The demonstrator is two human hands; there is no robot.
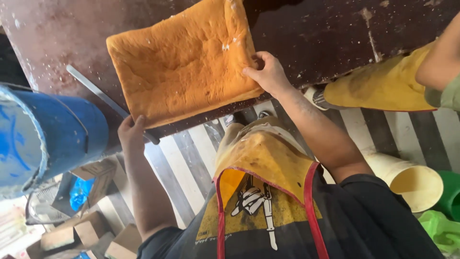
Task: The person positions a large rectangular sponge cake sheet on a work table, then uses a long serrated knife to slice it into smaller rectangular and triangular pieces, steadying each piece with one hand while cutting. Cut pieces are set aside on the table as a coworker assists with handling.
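The left hand (130, 133) grips the near edge of a big flat slab of orange sponge (184, 60), fingers curled up over its lower corner where it overhangs the table. The right hand (267, 73) clamps the slab's right-hand edge, thumb on top and fingers tucked beneath, so both hands are closed on the same piece. The sponge lies flat on a dark brown worktable (335, 33), its surface dimpled and dusted with small white crumbs, its near corner sticking out past the table's edge. Closer in, the person wears a yellow apron (261, 158) with red trim over a dark shirt. Below the table edge runs a floor of black and white stripes (187, 163). A grey metal bar (103, 98) lies slantwise on the table, passing under the slab near the left hand. To the left stands a blue barrel (52, 139), with cardboard boxes (91, 230) heaped below it. To the right, another person's arm (443, 57) reaches in beside a yellow sleeve-like cover (383, 86). A cream-coloured tube (412, 180) and a green container (450, 196) lie well apart from the sponge, at the right edge
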